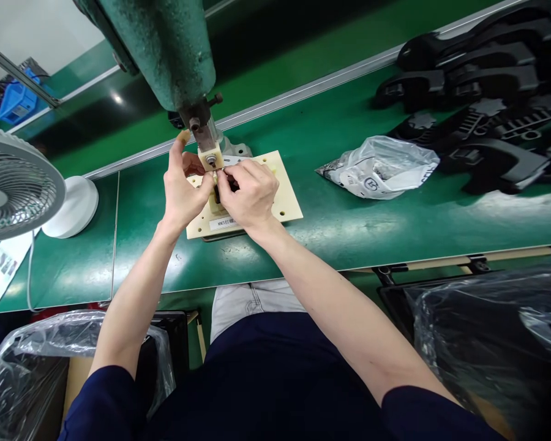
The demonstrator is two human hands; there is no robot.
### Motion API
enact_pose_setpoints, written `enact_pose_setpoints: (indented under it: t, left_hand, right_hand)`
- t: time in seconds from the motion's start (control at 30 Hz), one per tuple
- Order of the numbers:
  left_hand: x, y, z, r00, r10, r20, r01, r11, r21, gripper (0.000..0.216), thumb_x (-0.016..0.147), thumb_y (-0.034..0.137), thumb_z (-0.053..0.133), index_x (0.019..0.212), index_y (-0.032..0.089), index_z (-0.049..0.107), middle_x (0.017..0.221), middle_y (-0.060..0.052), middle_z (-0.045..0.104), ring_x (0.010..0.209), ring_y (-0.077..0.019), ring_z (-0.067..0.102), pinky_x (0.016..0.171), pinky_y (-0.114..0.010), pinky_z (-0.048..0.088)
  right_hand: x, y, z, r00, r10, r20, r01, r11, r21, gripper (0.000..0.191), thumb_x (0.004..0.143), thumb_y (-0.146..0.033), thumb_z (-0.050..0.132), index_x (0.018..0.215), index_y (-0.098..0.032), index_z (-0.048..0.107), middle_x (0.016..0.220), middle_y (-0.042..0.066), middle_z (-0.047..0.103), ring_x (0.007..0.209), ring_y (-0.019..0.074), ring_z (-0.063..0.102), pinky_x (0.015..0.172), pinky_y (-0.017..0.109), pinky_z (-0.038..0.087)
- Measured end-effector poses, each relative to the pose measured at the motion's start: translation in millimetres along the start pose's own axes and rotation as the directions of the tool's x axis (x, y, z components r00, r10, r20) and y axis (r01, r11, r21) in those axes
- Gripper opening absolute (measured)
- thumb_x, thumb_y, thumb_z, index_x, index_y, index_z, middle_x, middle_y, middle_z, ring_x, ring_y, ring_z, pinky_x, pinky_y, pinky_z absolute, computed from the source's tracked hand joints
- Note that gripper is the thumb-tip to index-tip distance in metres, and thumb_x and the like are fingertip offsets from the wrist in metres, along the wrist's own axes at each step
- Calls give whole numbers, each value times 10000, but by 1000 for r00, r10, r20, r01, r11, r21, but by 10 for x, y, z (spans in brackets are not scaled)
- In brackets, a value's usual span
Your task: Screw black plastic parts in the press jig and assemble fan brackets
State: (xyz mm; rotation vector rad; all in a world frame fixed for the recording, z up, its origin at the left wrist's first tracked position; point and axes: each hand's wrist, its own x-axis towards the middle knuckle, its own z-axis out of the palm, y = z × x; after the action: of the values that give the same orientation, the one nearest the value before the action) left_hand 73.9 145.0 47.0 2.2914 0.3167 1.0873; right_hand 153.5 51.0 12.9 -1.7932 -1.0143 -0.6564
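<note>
Both of my hands meet under the head of a green bench press (179,55), whose cream-coloured tip block (211,158) hangs just above my fingertips. My left hand (182,190) pinches thumb to finger at the left of the block, its index finger raised beside the press. From the right, my right hand (250,193) closes its thumb and fingers at the same spot. Whatever small piece lies between the fingertips is hidden; a bit of something black shows beneath my right fingers. Below them is a cream fixture plate (287,199) with holes and a white label (223,223).
A clear plastic bag (381,168) of small parts lies to the right. Several black moulded parts (500,156) are piled beyond it. At the left stand a white fan (9,190) and a paper sheet (4,266). Plastic-lined bins (477,331) flank me below the green bench (340,229).
</note>
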Motion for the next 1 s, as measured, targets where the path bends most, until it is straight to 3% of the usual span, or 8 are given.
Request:
enact_pose_setpoints:
  t: [0.47,0.57,0.7,0.83,0.93,1.0]
  left_hand:
    - [-1,-37,-7,1000,-9,16,9,1000,29,675,804,403,655,1344,242,284,901,-25,612,807,-189,651,743,-338,543]
    - [-4,-22,6,1000,-28,8,28,999,21,638,793,334,654,1323,239,310,841,2,603,740,-164,635,720,-312,528]
    - [0,38,6,997,-69,-27,69,998,1,609,739,208,627,1284,211,356,719,45,563,657,-144,593,686,-287,501]
    - [-13,181,-15,987,-162,-9,162,987,-20,597,704,119,560,1269,175,376,686,51,558,644,-141,589,676,-274,489]
    - [-27,227,43,976,-218,22,219,973,-67,600,718,111,528,1290,179,362,706,40,580,669,-153,600,702,-297,503]
    - [-34,223,95,972,-232,29,234,967,-101,608,732,123,520,1311,191,345,747,25,602,705,-166,611,729,-322,511]
  right_hand:
    - [0,37,-41,999,-4,50,2,999,38,296,923,-278,470,742,-176,681,727,50,656,715,186,598,667,326,410]
    - [-39,103,-199,999,-26,42,22,995,93,232,900,-253,512,759,-172,678,733,48,666,724,185,620,687,323,448]
    - [70,228,-596,1000,15,-13,-13,991,136,148,857,-222,564,764,-175,669,738,48,679,674,181,634,651,323,487]
    - [718,362,-1039,993,3,-117,15,988,153,109,832,-227,588,771,-203,675,716,36,677,624,169,625,607,313,505]
    - [1637,345,-1296,953,-67,-296,124,976,181,135,827,-308,599,805,-219,699,746,61,695,659,169,646,594,301,493]
    - [2354,145,-1426,921,-115,-371,212,949,232,214,800,-394,617,781,-202,708,758,83,703,677,151,655,570,277,464]
